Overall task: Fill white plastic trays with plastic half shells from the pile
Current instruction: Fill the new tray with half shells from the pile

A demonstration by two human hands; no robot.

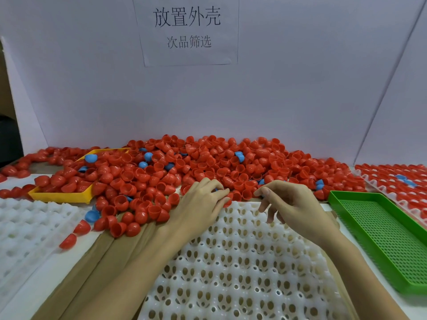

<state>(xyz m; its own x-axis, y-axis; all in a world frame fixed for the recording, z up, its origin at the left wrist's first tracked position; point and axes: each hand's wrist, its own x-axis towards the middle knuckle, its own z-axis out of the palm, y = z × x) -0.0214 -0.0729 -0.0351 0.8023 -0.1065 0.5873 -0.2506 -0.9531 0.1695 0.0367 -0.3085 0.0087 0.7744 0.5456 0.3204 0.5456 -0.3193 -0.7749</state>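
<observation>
A big pile of red half shells (184, 167), with a few blue ones mixed in, stretches across the table's far side. In front of me lies a white plastic tray (242, 262) whose cups hold nothing. My left hand (203, 202) rests at the tray's far edge, its fingers curled over red shells at the pile's rim. My right hand (293, 204) hovers over the tray's far right corner; thumb and forefinger pinch toward a shell at the pile's edge, and whether they hold it I cannot tell.
A yellow tray (60, 195) sits half buried in shells at left, with another white tray (30, 229) in front of it. A green mesh tray (383, 236) lies at right, beside a filled white tray (397, 181). A white backboard with a paper sign (187, 28) stands behind.
</observation>
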